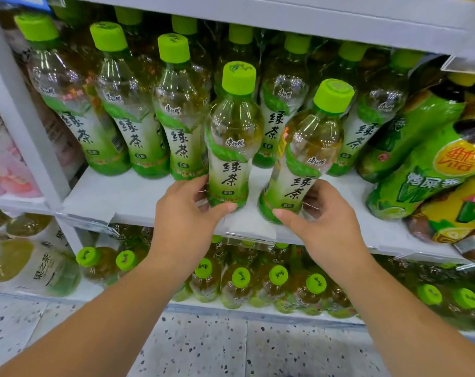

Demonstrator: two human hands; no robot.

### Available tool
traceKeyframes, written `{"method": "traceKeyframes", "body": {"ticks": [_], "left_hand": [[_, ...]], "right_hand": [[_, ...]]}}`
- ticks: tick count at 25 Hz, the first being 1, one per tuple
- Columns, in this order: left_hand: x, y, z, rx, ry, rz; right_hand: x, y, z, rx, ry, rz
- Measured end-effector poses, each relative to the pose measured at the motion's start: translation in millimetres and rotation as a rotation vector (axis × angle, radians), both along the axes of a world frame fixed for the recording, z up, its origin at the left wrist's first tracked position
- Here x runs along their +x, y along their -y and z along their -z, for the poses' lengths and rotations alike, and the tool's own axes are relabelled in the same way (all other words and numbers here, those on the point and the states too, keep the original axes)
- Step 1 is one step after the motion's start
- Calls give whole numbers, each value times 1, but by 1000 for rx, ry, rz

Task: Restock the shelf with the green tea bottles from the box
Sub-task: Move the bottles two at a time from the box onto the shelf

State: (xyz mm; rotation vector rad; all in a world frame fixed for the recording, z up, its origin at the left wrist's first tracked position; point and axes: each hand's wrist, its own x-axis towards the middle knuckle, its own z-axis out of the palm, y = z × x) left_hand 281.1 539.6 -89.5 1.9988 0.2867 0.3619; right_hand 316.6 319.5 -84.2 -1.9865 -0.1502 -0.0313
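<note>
Two green tea bottles with lime caps stand at the front of the white shelf (138,198). My left hand (186,213) grips the base of the left bottle (232,137), which stands upright. My right hand (326,224) grips the base of the right bottle (307,151), which leans to the right. Behind them a row of several matching green tea bottles (114,104) fills the shelf's back. The box is out of view.
Green and yellow lemon tea bottles (432,170) lie tilted at the shelf's right end. A lower shelf holds several more green-capped bottles (277,278). A white upright (21,118) bounds the shelf on the left, with other drinks beyond it. Speckled floor lies below.
</note>
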Motion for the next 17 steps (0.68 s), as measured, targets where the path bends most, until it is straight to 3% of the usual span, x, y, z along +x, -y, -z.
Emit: {"method": "traceKeyframes", "body": {"ticks": [7, 17], "left_hand": [[13, 8, 3, 99, 9, -115], [24, 16, 4, 20, 30, -243]], "right_hand": [[24, -17, 17, 68, 48, 4], [38, -27, 33, 143, 49, 45]]}}
